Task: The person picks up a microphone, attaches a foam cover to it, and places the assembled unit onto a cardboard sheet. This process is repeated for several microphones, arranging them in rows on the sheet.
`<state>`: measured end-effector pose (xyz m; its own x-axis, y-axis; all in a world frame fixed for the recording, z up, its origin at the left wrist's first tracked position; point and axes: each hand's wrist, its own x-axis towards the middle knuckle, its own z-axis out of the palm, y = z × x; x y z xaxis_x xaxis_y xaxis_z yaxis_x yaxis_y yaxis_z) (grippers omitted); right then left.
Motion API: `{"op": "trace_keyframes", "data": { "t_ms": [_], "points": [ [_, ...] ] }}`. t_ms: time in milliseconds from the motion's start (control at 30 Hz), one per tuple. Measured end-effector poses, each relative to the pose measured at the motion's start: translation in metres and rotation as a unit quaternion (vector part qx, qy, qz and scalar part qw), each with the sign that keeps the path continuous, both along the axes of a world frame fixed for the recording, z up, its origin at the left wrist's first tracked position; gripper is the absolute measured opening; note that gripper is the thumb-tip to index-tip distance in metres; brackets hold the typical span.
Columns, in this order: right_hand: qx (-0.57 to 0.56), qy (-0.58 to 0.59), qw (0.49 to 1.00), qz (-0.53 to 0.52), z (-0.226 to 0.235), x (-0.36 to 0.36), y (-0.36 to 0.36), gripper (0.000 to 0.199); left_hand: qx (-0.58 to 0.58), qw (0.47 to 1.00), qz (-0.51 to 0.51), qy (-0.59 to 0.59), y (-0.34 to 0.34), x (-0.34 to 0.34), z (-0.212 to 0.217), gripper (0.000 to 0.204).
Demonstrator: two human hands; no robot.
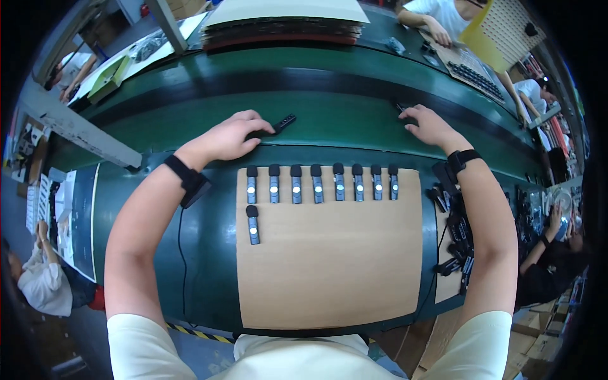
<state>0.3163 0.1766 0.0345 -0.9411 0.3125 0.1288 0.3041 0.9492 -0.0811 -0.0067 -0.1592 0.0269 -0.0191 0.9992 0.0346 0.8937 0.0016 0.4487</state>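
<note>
The left hand lay curled over one end of a slim black clip-shaped device on the dark green conveyor belt, fingers pressed on it. The right hand rested with fingers spread over another small black device further along the belt. Nearer the person, a brown cardboard sheet carried a row of eight black devices, one more below. A loose heap of black devices lay just right of the sheet.

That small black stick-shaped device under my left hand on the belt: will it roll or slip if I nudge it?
The black device looks flat-sided and slim, so it would probably slide rather than roll. It seems small and light; the left hand covers one end. The green belt looks smooth, so expect some skidding.
</note>
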Motion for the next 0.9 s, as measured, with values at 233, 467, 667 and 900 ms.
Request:
{"op": "trace_keyframes", "data": {
  "t_ms": [233,467,667,900],
  "points": [
    [-0.027,-0.111,0.992,-0.056,-0.019,-0.020,0.028,0.024,-0.047,0.997,-0.022,0.050,0.012,-0.004,-0.009,0.035],
    [-0.086,-0.036,0.988,-0.124,0.009,0.013,0.017,0.028,-0.005,0.996,0.038,-0.077,0.011,-0.016,-0.014,0.028],
    [-0.459,0.237,0.819,-0.251,0.042,0.059,-0.062,0.029,0.055,0.958,0.201,-0.197,-0.025,-0.014,0.000,0.020],
    [-0.593,0.298,0.724,-0.188,0.054,0.132,-0.204,0.028,0.347,0.800,0.167,-0.461,-0.118,0.055,0.033,0.015]
  ]
}}
